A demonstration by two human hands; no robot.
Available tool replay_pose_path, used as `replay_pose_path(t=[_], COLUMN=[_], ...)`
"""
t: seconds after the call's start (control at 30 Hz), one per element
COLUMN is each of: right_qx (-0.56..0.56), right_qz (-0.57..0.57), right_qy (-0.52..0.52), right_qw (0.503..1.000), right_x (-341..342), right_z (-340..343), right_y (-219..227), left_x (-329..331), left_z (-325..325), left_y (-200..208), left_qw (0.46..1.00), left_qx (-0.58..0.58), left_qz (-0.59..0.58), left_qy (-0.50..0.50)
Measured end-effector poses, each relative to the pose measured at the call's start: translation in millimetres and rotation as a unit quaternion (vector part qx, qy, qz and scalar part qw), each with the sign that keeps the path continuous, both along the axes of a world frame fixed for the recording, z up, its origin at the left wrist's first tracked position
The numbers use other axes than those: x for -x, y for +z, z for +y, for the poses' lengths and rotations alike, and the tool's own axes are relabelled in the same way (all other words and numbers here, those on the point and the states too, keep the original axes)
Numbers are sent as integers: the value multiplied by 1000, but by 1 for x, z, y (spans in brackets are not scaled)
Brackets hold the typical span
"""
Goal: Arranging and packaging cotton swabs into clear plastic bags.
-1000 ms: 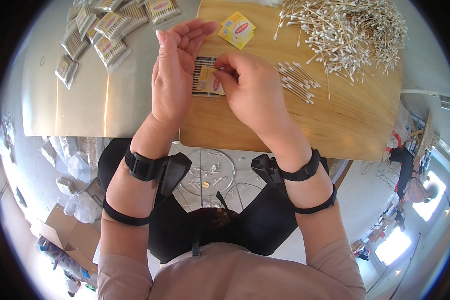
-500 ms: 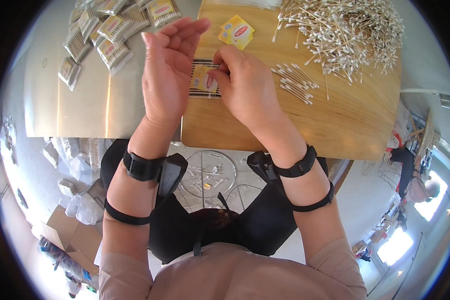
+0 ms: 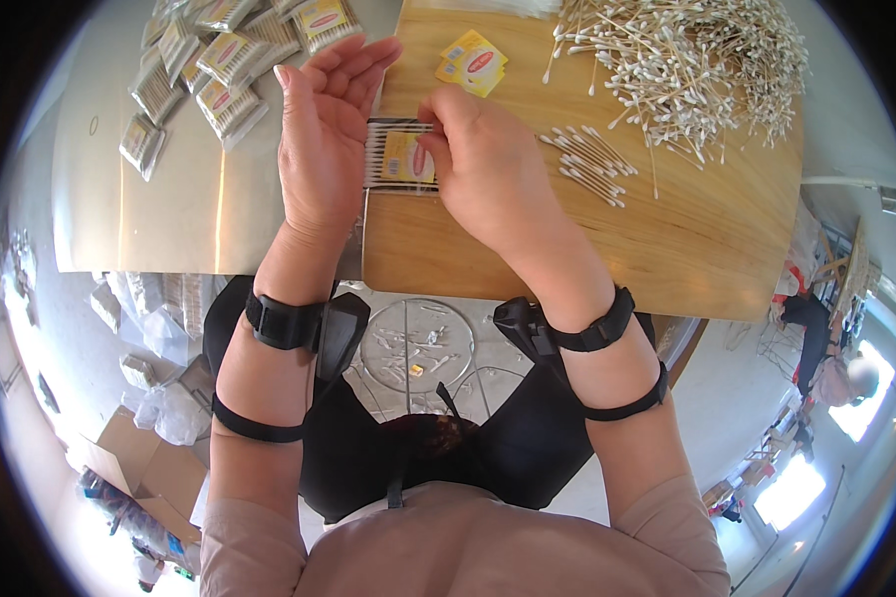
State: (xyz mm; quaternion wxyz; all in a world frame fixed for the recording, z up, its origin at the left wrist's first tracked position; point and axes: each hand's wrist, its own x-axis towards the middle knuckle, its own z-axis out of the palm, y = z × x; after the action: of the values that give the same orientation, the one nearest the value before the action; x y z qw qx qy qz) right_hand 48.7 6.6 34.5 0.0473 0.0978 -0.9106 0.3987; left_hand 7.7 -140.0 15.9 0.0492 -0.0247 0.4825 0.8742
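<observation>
A clear packet of cotton swabs [image 3: 375, 159] with a yellow label lies near the wooden table's left edge. At its right end, my right hand [image 3: 488, 164] is closed, with thumb and bent forefinger pinching the packet; the other fingers are curled out of sight. My left hand [image 3: 327, 139] is open beside the packet's left end, palm turned toward it and fingers stretched up and to the right. White swab tips show in a row next to that palm. Beyond the packet lie a few loose yellow label cards [image 3: 471, 64].
Several finished swab packets [image 3: 231, 104] are piled on the pale metal surface at far left. A large heap of loose cotton swabs [image 3: 687, 70] covers the far right of the wooden table [image 3: 607, 254]. A smaller bunch of swabs [image 3: 589, 164] lies right of my right hand.
The packet has slid slightly left, and its white swab tips now show at the left end. My left hand has shifted a little left; my right hand keeps its pinch.
</observation>
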Motion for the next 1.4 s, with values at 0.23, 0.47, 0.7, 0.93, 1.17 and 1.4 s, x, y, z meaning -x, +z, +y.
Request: replay_pose_path(t=[0.23,0.47,0.7,0.93,1.17,1.4], right_qx=[-64,-112,-120,-72,-207,-289], right_qz=[34,32,107,87,85,-16], right_qy=[1,-17,25,-61,-165,-120], right_qw=[997,993,987,992,961,950], right_x=[-1,-8,-37,-48,-82,-81], right_z=[-5,10,4,56,103,92], right_y=[-1,9,3,27,7,-7], left_x=[0,1,1,-11,-41,-49], left_z=[-1,-3,-1,10,47,56], left_y=[-3,0,-8,7,12,9], left_qw=[1000,1000,999,992,957,933], left_qx=[15,-13,-36,91,186,273], left_qz=[4,-13,9,90,177,173], left_qy=[-2,4,-9,-12,-132,-155])
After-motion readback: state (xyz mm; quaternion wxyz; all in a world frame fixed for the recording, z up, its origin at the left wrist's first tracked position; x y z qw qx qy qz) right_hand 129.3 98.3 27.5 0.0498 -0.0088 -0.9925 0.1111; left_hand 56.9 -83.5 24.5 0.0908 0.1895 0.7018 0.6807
